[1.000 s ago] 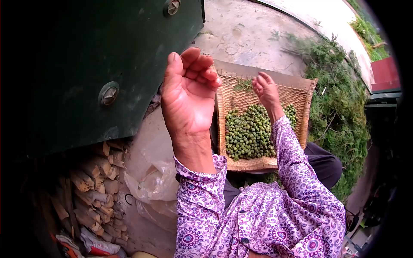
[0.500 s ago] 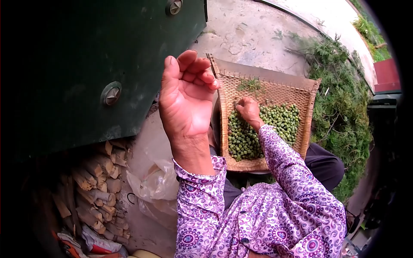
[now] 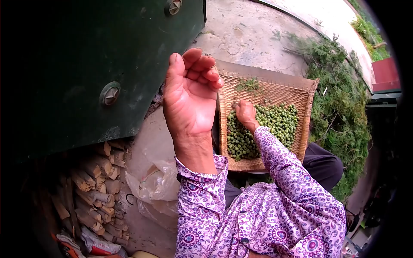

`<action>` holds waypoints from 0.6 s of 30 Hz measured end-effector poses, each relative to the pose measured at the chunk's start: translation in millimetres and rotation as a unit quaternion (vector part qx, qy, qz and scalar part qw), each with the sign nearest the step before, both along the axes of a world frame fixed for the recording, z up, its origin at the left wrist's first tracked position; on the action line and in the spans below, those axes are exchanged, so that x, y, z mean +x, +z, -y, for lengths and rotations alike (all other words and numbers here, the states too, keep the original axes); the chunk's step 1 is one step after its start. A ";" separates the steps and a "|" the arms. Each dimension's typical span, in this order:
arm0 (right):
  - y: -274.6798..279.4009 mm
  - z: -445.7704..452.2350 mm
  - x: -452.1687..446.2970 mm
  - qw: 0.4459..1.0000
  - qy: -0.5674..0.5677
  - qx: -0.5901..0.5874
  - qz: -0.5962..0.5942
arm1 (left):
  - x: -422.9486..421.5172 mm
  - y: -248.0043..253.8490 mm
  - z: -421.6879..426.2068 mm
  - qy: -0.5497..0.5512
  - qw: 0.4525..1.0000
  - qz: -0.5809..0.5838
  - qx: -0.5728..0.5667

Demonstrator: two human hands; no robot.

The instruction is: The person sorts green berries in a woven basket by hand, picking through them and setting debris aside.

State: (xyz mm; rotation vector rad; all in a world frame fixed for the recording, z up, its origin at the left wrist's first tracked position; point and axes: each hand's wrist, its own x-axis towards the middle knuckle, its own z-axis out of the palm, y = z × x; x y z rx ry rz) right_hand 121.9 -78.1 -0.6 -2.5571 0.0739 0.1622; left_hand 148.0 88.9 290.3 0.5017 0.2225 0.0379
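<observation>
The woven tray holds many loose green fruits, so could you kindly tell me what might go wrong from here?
Some green fruits lie close to the near rim of the woven tray, so a tilt or bump might roll them out. The right hand, at the pile's far-left edge, could push fruits into the green sprigs beyond, mixing them.

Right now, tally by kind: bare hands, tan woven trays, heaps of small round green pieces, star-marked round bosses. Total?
Bare left hand and bare right hand: 2
Tan woven tray: 1
Heap of small round green pieces: 1
Star-marked round bosses: 2
Total: 6
</observation>
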 end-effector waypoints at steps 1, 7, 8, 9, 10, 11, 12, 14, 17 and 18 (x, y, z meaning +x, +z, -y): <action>-2.5 2.2 0.1 1.000 0.001 0.000 0.000 | 0.2 -0.4 -0.3 0.000 1.000 0.000 0.002; 3.0 31.8 13.4 0.975 -0.022 0.201 -0.091 | -1.4 1.1 -4.2 0.003 1.000 -0.001 -0.007; 13.3 35.2 18.9 0.971 -0.027 0.203 -0.126 | -1.1 1.0 -4.0 0.002 1.000 -0.001 -0.007; 20.9 38.3 25.3 0.965 -0.031 0.204 -0.161 | -0.7 0.5 -4.2 0.002 1.000 -0.001 -0.006; 23.9 43.6 35.4 0.896 -0.099 0.375 -0.215 | -0.7 0.2 -4.3 0.004 1.000 -0.001 -0.005; 41.5 46.7 46.7 0.768 -0.194 0.580 -0.191 | -0.4 0.3 -4.3 0.004 1.000 -0.001 -0.005; 45.5 50.6 60.9 0.606 -0.276 0.739 -0.108 | -0.3 0.3 -4.2 0.004 1.000 -0.002 -0.006; 45.9 59.4 75.0 0.608 -0.283 0.740 -0.047 | -1.2 -0.1 -2.5 0.002 1.000 -0.003 -0.008; 42.1 61.6 69.8 0.780 -0.205 0.576 -0.132 | 1.2 0.7 -2.0 0.003 1.000 0.004 -0.003; 35.4 62.5 64.3 0.840 -0.178 0.496 -0.125 | 1.6 0.9 -1.8 0.000 1.000 0.008 -0.006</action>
